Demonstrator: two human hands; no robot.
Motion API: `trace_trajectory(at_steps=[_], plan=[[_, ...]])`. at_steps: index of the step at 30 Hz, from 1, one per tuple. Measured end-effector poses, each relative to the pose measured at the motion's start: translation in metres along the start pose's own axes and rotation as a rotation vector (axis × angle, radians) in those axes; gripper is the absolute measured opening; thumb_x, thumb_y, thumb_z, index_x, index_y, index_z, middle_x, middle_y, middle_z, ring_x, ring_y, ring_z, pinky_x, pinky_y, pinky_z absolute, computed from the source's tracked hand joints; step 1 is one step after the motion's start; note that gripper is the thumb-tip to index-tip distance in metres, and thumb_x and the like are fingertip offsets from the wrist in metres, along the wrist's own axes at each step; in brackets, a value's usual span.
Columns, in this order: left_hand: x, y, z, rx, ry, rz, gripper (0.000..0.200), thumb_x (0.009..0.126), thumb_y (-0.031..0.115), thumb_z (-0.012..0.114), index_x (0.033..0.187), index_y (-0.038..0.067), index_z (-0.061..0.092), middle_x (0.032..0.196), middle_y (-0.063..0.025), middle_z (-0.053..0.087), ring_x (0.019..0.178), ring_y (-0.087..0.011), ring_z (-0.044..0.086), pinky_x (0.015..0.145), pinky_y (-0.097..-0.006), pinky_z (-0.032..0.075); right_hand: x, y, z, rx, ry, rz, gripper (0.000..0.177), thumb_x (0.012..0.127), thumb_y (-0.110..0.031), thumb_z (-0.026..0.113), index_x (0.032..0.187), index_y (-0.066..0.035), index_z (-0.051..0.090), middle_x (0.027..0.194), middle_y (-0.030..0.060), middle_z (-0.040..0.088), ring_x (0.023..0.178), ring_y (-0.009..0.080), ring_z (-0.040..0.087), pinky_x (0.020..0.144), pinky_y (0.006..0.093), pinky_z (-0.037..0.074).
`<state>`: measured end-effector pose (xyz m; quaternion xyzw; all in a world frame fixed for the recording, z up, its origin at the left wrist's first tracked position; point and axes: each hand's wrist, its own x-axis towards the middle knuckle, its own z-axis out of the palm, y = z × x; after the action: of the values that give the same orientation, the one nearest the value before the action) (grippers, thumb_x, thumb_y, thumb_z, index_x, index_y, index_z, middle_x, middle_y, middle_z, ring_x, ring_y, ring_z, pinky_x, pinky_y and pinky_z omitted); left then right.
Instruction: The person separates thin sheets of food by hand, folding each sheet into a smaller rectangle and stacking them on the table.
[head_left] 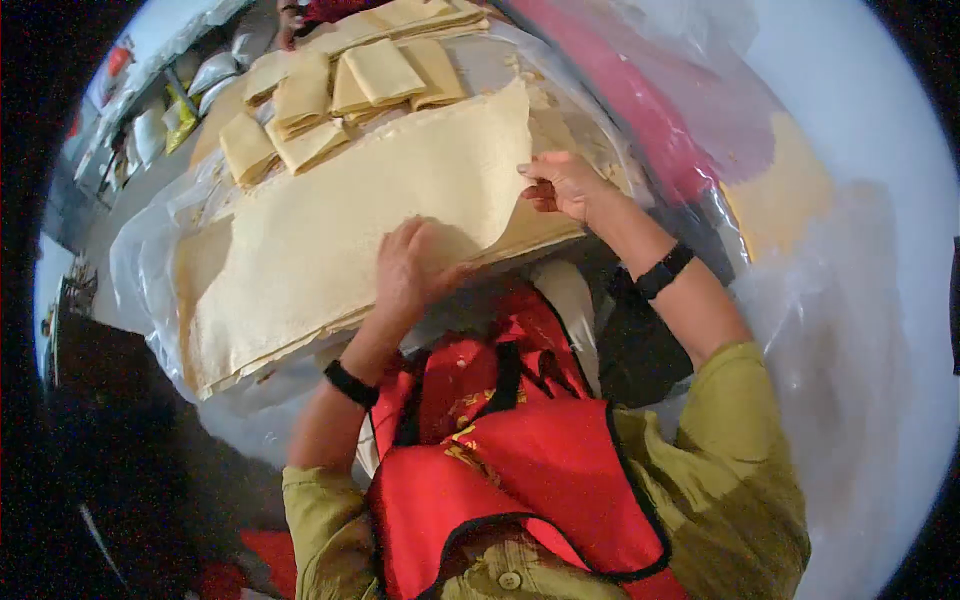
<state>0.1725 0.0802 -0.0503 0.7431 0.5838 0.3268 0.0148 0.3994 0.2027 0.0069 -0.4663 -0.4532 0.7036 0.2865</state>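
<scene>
Since the sheet [370, 190] looks light, floppy and tearable, hold by the edge: right hand [568, 186] pinches there, left hand [405, 272] lies open on top.

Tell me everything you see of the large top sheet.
The large sheet is pale yellow, thin and flexible-looking, roughly rectangular, with slightly ragged edges. It lies mostly flat over similar layers, its right end raised where the right hand pinches the edge. The left hand, blurred, rests by its near edge. Folded pieces lie beyond.
</scene>
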Motion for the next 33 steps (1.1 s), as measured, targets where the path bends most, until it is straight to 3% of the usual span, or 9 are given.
trace_trajectory(at_steps=[5,8,9,11,16,23,26,29,33], plan=[[0.033,0.036,0.005,-0.23,0.253,-0.168,0.042,0.073,0.028,0.064,0.101,-0.002,0.055,0.096,-0.0185,0.058,0.082,-0.0317,0.057,0.074,-0.0371,0.047,-0.012,-0.024,0.069,-0.044,-0.175,-0.131,0.016,0.079,-0.019,0.06,0.09,-0.008,0.054,0.075,0.0014,0.058,0.064,0.0134,0.059,0.055,0.0271,0.049],[0.044,0.028,-0.009,-0.426,0.064,-0.464,0.031,0.077,0.026,0.058,0.081,-0.004,0.06,0.073,-0.0182,0.06,0.062,-0.0365,0.056,0.059,-0.0382,0.044,-0.006,-0.023,0.08,0.185,-0.278,-0.223,0.016,0.078,-0.022,0.059,0.085,-0.008,0.054,0.072,0.0052,0.058,0.062,0.0172,0.06,0.053,0.0285,0.05],[0.04,0.011,-0.001,-0.357,0.217,-0.411,0.027,0.08,0.021,0.056,0.069,-0.004,0.061,0.061,-0.0132,0.06,0.049,-0.0288,0.054,0.049,-0.0337,0.042,-0.002,-0.021,0.079,0.119,-0.226,-0.199,0.019,0.079,-0.023,0.059,0.087,-0.006,0.054,0.072,0.005,0.058,0.064,0.0165,0.06,0.055,0.0279,0.05],[0.028,-0.005,-0.009,-0.873,0.384,-0.505,0.025,0.081,0.019,0.055,0.069,-0.002,0.061,0.063,-0.0099,0.061,0.051,-0.0221,0.055,0.048,-0.0305,0.041,0.011,-0.009,0.071,-0.006,-0.116,-0.154,0.025,0.08,-0.025,0.058,0.092,-0.003,0.054,0.073,0.0046,0.059,0.068,0.0151,0.06,0.058,0.0266,0.048],[-0.012,-0.036,-0.055,-1.388,0.587,-0.725,0.018,0.084,0.015,0.051,0.084,-0.001,0.06,0.074,-0.0072,0.062,0.062,-0.0162,0.06,0.056,-0.0278,0.049,0.042,0.029,0.059,-1.106,0.08,-0.485,0.05,0.074,-0.037,0.06,0.106,-0.001,0.05,0.086,0.0122,0.059,0.079,0.0244,0.059,0.072,0.0328,0.047],[-0.011,-0.042,-0.046,-1.107,0.392,-0.665,0.025,0.084,0.021,0.052,0.087,-0.003,0.059,0.08,-0.0093,0.061,0.066,-0.0171,0.059,0.06,-0.0286,0.05,0.005,0.024,0.117,-1.303,-0.107,-1.009,0.064,0.069,-0.034,0.066,0.118,-0.002,0.041,0.121,0.0182,0.042,0.109,0.0298,0.045,0.088,0.0363,0.038],[0.0,-0.036,-0.036,-0.979,0.362,-0.559,0.027,0.084,0.022,0.052,0.084,-0.003,0.062,0.076,-0.0075,0.062,0.065,-0.0147,0.058,0.057,-0.0267,0.048,-0.006,0.021,0.125,-1.624,-0.211,-1.055,0.075,0.066,-0.029,0.069,0.124,-0.001,0.031,0.127,0.0192,0.035,0.114,0.0329,0.039,0.092,0.0385,0.034],[0.003,-0.034,-0.047,-0.857,0.333,-0.552,0.026,0.084,0.021,0.052,0.081,-0.003,0.063,0.072,-0.0058,0.062,0.064,-0.0137,0.058,0.056,-0.0263,0.048,0.005,0.028,0.109,-1.544,-0.239,-1.093,0.078,0.064,-0.02,0.069,0.127,-0.001,0.027,0.129,0.0201,0.031,0.114,0.034,0.038,0.093,0.0402,0.033],[0.004,-0.039,-0.044,-0.951,0.384,-0.593,0.029,0.083,0.025,0.053,0.08,-0.002,0.063,0.072,-0.0056,0.061,0.064,-0.0147,0.058,0.055,-0.0284,0.047,0.017,0.045,0.083,-1.669,0.05,-1.025,0.065,0.068,-0.01,0.059,0.125,0.0,0.03,0.126,0.0203,0.036,0.112,0.0328,0.04,0.092,0.04,0.034]])
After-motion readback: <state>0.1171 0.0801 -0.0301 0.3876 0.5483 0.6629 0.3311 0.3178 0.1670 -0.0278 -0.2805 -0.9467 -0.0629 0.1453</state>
